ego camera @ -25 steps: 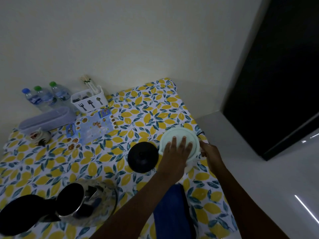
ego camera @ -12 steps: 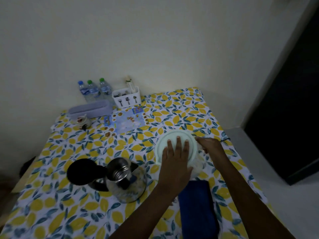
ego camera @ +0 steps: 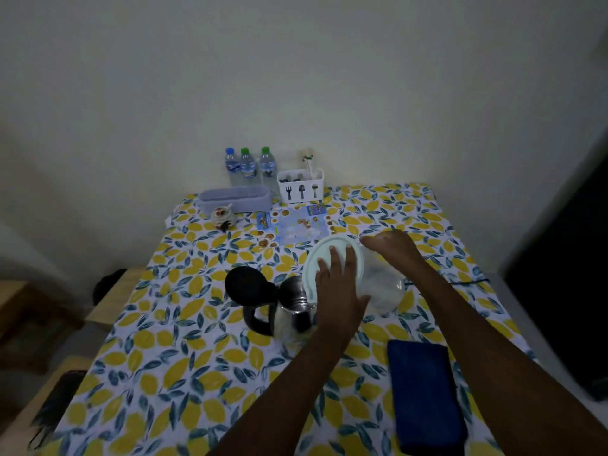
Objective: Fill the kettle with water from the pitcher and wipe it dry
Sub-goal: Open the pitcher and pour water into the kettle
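The kettle [ego camera: 289, 311] stands left of centre, lid open. My left hand [ego camera: 339, 287] presses flat, fingers spread, on the lid of the tilted pitcher [ego camera: 378, 284]; my right hand [ego camera: 394, 248] grasps its far side. A blue cloth [ego camera: 424, 396] lies near right.

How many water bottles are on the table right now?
3, in a row against the wall at the far edge: a blue-capped bottle on the left, a green-capped bottle in the middle, another green-capped one beside the white cutlery caddy.
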`<state>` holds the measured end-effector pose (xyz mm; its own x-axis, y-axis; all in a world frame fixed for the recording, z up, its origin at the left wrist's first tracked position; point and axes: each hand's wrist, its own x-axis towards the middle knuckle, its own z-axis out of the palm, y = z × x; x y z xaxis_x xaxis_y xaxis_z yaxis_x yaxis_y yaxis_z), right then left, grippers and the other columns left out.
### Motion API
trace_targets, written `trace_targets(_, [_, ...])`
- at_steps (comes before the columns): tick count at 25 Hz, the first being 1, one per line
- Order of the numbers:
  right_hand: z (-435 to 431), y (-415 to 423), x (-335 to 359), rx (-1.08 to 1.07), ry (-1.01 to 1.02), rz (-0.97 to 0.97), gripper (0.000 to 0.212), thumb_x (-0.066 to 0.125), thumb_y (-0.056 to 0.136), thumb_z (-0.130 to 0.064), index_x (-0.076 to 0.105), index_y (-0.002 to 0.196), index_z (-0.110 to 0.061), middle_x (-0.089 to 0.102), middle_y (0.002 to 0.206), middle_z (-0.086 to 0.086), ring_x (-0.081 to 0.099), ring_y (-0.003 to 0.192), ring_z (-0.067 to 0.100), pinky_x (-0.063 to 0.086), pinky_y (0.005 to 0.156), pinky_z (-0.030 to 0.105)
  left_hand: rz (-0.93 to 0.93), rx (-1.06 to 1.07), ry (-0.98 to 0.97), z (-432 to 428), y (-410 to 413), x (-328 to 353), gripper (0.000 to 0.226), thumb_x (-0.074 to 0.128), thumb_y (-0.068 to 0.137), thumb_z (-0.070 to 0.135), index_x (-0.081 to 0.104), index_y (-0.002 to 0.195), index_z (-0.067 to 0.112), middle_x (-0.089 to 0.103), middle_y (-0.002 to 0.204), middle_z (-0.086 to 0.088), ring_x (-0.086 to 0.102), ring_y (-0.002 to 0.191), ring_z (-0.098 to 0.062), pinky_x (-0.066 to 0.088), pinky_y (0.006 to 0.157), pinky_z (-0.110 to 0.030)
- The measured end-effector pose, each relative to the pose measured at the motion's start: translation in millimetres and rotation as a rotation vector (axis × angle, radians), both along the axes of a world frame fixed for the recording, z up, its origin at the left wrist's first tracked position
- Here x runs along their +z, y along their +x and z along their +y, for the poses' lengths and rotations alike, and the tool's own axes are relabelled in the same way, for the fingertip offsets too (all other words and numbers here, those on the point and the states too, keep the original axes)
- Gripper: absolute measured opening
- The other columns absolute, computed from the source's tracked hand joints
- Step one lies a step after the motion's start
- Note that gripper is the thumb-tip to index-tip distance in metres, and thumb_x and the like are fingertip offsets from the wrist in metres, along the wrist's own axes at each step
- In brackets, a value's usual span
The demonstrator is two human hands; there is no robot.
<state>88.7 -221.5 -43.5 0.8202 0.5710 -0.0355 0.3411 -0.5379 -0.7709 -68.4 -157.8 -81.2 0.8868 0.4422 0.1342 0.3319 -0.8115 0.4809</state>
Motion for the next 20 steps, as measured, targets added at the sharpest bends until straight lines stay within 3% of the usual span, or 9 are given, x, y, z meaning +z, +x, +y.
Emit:
trace_targets(4, [20, -3, 18, 0.079, -0.131, -0.109, 0.047, 0.061, 0.081, -0.046, 0.041, 0.052, -0.016, 0.038, 0.048, 0.001, 0.039, 0.047, 0.017, 0.032, 0.051, 0.033, -0.058, 0.040, -0.125, 11, -1, -2, 0.097, 0.067, 0.086, 0.035, -0.004, 0.151, 0.020, -0.009, 0.161, -0.012, -0.004, 0.145, -0.044, 0.010, 0.118, -0.051])
trace_targets(10, [41, -8, 27, 0.118, -0.256, -0.214, 0.054, 0.062, 0.079, -0.047, 0.033, 0.045, -0.017, 0.029, 0.044, 0.000, 0.031, 0.041, 0.017, 0.023, 0.047, 0.029, -0.140, 0.072, -0.283, 19, -4, -5, 0.099, 0.068, 0.086, 0.031, -0.005, 0.150, 0.018, -0.006, 0.161, -0.011, -0.004, 0.146, -0.040, 0.008, 0.119, -0.048])
trace_targets(20, [52, -15, 42, 0.146, -0.359, -0.301, 0.056, 0.063, 0.078, -0.047, 0.032, 0.043, -0.018, 0.027, 0.044, -0.001, 0.028, 0.042, 0.015, 0.021, 0.046, 0.028, -0.209, 0.137, -0.360, 15, -8, -2, 0.096, 0.066, 0.087, 0.030, -0.004, 0.151, 0.019, -0.005, 0.161, -0.009, -0.004, 0.147, -0.037, 0.009, 0.119, -0.047])
